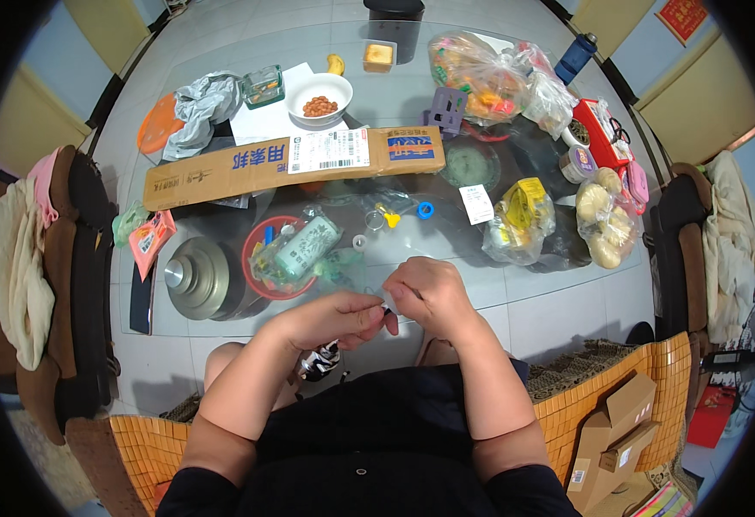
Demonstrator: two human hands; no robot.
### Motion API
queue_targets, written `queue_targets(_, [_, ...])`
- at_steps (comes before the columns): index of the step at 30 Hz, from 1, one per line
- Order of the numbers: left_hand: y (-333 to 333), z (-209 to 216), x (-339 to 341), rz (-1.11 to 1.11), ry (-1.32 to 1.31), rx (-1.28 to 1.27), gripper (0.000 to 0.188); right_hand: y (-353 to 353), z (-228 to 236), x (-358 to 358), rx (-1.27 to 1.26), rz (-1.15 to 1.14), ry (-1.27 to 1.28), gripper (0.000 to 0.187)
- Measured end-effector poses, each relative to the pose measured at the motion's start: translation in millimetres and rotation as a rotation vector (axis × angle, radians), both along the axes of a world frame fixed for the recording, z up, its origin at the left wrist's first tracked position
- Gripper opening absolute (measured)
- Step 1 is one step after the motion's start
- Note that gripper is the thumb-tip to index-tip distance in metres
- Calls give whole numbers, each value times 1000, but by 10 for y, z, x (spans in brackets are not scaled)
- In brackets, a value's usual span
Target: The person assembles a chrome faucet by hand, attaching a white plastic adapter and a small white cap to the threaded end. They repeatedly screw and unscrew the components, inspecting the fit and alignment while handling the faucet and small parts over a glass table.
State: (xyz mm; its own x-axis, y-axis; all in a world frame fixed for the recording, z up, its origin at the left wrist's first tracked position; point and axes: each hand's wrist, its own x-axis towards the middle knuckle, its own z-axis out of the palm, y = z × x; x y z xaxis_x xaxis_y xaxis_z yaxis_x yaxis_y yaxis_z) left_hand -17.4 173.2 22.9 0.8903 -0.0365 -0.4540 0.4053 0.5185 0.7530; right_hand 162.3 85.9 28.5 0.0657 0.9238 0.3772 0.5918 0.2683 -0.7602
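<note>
Just past the near edge of the glass table, my two hands meet at the fingertips. My left hand is closed in a pinch, thumb over curled fingers. Against it, my right hand is curled with thumb and forefinger together. Something small, partly pale and partly dark, shows between the fingertips, too little to name. Below my left hand is a shiny black-and-white thing, partly hidden by the wrist. Closest on the table are a red basin holding a pale green packet, a yellow plastic piece and a blue ring.
A long flat cardboard box lies across the table. Behind it stands a white bowl of reddish-brown beans or nuts. A round metal-lidded vessel is at the left. Bagged buns and a yellow packet lie right.
</note>
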Motion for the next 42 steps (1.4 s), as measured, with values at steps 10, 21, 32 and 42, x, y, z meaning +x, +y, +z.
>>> queue_targets(10, [-137, -85, 93, 313, 155, 2028, 24, 165, -247, -84, -280, -479, 289, 35])
queue_targets(21, [61, 237, -283, -43, 29, 1259, 20, 55, -64, -73, -294, -109, 290, 24])
queue_targets(32, [158, 119, -295, 85, -79, 987, 34, -20, -78, -77, -204, -246, 308, 27])
queue_targets(42, [490, 25, -337, 497, 34, 304, 54, 140, -101, -316, -407, -215, 1624, 34])
